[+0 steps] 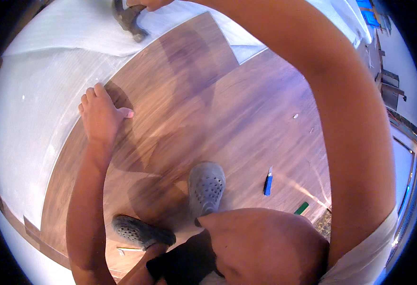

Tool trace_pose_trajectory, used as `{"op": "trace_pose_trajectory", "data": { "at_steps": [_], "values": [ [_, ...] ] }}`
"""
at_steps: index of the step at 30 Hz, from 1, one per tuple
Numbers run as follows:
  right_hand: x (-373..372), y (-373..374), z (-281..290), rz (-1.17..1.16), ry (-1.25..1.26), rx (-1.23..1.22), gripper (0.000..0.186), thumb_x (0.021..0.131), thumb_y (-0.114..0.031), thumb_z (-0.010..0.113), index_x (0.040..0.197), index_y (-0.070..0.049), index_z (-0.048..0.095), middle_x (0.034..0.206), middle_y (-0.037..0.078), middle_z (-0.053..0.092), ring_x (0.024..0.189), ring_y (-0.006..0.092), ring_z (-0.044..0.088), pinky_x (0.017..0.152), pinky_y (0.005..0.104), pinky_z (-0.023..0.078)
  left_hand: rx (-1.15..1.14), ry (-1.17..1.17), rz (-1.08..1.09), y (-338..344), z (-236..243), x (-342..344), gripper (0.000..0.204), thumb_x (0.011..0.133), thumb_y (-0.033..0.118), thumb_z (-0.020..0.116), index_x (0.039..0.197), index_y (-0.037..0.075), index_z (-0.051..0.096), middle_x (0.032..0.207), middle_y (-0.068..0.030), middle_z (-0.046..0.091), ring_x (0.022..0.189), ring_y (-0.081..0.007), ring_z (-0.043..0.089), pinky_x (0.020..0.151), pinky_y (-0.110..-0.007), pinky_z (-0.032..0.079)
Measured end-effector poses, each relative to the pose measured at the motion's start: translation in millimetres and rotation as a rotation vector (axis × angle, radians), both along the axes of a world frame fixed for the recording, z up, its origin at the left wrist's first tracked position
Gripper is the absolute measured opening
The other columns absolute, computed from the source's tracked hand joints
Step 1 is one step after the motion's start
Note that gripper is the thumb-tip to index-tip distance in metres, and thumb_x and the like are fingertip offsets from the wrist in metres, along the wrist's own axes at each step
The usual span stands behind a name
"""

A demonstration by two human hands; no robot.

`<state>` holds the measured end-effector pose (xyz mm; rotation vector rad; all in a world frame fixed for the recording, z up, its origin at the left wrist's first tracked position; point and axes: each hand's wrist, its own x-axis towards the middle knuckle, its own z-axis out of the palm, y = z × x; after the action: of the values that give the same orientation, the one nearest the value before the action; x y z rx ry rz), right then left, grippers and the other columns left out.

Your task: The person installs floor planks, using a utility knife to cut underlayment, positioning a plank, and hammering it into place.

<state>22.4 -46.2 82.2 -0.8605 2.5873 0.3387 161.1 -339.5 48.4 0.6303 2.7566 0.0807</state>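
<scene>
My left hand [100, 111] rests on the outer edge of the wood-look floor planks [170, 71]. Its fingers are stretched over the edge and the thumb is apart. At the top of the view my right arm reaches far forward, and the right hand [152, 4], partly cut off by the frame, grips a hammer [128, 21]. The dark hammer head is near the plank edge, over the white underlay sheet [37, 90]; whether it touches cannot be seen. Most of the handle is hidden.
A blue utility knife [268, 184] with its blade out lies on the planks at right of my grey clogs [207, 187]. Beyond it is a green piece [302, 208]. A thin pale tool [130, 249] lies by my left foot. Dark boxes [391, 90] stand far right.
</scene>
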Motion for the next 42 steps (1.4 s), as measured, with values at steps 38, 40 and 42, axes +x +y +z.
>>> {"op": "trace_pose_trajectory", "data": {
  "at_steps": [38,40,42],
  "values": [
    [380.8,20.8,-27.0,-1.081,-0.136,-0.332,0.044,0.092,-0.047,0.070,0.105,-0.005,0.066,0.088,0.020,0.071,0.080,0.0405,0.069,0.070,0.0512,0.054,0.149,-0.211,0.047,7.8,-9.3,-24.5,0.070,0.065,0.037,0.095,0.112,-0.001,0.060,0.108,-0.0177,0.065,0.110,-0.0375,0.059,0.100,-0.048,0.046],
    [409.2,22.3,-29.8,-1.051,-0.164,-0.308,0.044,0.093,-0.049,0.068,0.107,-0.007,0.065,0.087,0.016,0.072,0.081,0.0393,0.070,0.072,0.0512,0.055,0.239,-0.232,-0.015,19.6,-12.4,-29.1,0.065,0.071,0.037,0.092,0.112,-0.003,0.059,0.103,-0.0197,0.066,0.104,-0.0386,0.062,0.096,-0.048,0.048],
    [418.6,26.9,-29.5,-0.958,-0.143,-0.331,0.045,0.095,-0.051,0.065,0.106,-0.008,0.065,0.085,0.014,0.072,0.081,0.0384,0.070,0.072,0.0515,0.055,0.401,-0.321,0.078,37.7,-24.1,-37.9,0.062,0.077,0.035,0.089,0.113,-0.005,0.059,0.104,-0.0221,0.067,0.103,-0.0392,0.064,0.093,-0.047,0.050]
  ]
}}
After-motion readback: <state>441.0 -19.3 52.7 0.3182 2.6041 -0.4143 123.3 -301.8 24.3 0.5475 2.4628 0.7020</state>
